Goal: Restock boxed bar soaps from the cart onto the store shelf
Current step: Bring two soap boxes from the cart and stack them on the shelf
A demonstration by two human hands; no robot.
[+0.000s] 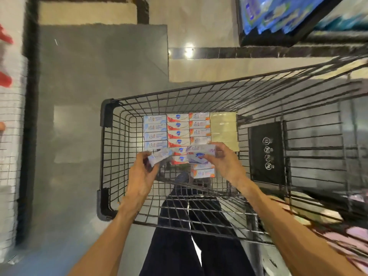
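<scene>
The black wire cart point(111, 156) fills the middle and right of the frame, over the grey floor point(79, 76). On its bottom, rows of boxed soaps point(178, 134) lie packed side by side at centre: pale blue, red-and-white, orange-edged, and a cream stack point(224, 128) at their right. My right hand point(223, 162) grasps a lavender soap box point(200, 154) just above the rows, fingers curled over its right end. My left hand point(142, 172), just left of it, pinches a smaller pale box point(160, 156), tilted, the two boxes nearly touching.

Dim indoor light, lamp glare on the floor point(188, 50), edges smeared and warped.
</scene>
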